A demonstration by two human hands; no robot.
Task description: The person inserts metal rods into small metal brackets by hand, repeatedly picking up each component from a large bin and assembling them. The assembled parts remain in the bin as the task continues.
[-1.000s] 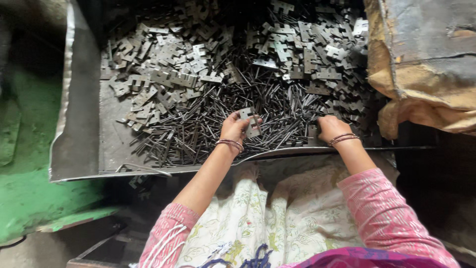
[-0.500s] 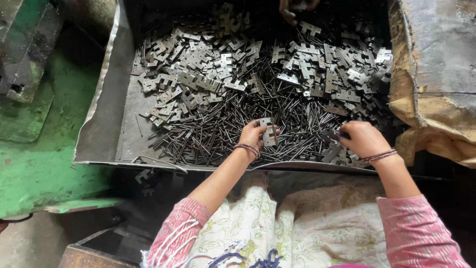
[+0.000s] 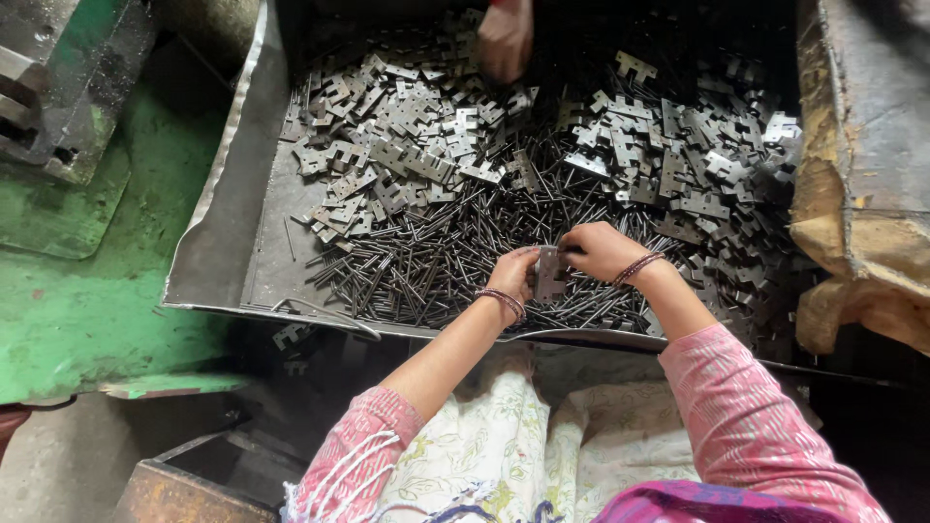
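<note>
A grey metal tray holds a heap of flat notched metal plates and a pile of thin dark metal pins. Over the pins near the tray's front edge, my left hand grips one small metal plate. My right hand meets it from the right, its fingers closed at the plate's top edge; whether a pin is between them is hidden. Both wrists wear thread bands.
Another person's hand reaches into the plates at the tray's far side. A green machine base lies left of the tray. Worn sacking hangs on the right. A rusty box sits lower left.
My right hand has moved left from the pins to meet my left hand at the plate. The view has shifted, and another person's hand now shows at the far side.
</note>
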